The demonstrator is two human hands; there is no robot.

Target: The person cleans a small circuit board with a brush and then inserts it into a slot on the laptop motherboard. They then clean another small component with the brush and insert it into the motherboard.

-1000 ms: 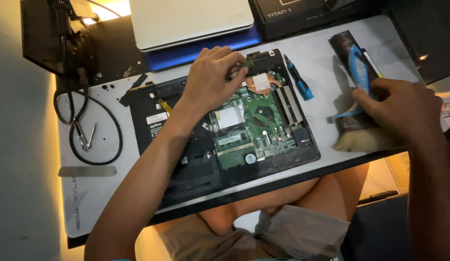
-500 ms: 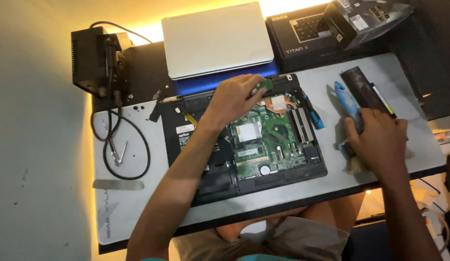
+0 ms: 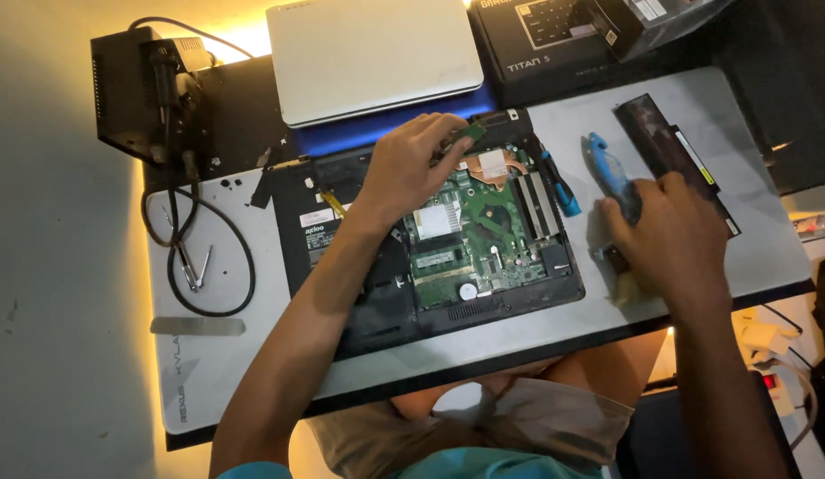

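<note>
On the grey work mat (image 3: pixel 537 328), an opened laptop (image 3: pixel 430 257) lies with its green board exposed. The left hand (image 3: pixel 412 168) pinches a small green module (image 3: pixel 470 133) at the laptop's rear edge. The right hand (image 3: pixel 674 239) is closed around a blue-handled brush (image 3: pixel 608 168), right of the laptop. The step appears to be a component check; the next move likely calls for careful alignment. A white label sits on the laptop's left side; black boxes (image 3: pixel 554 40) stand behind.
</note>
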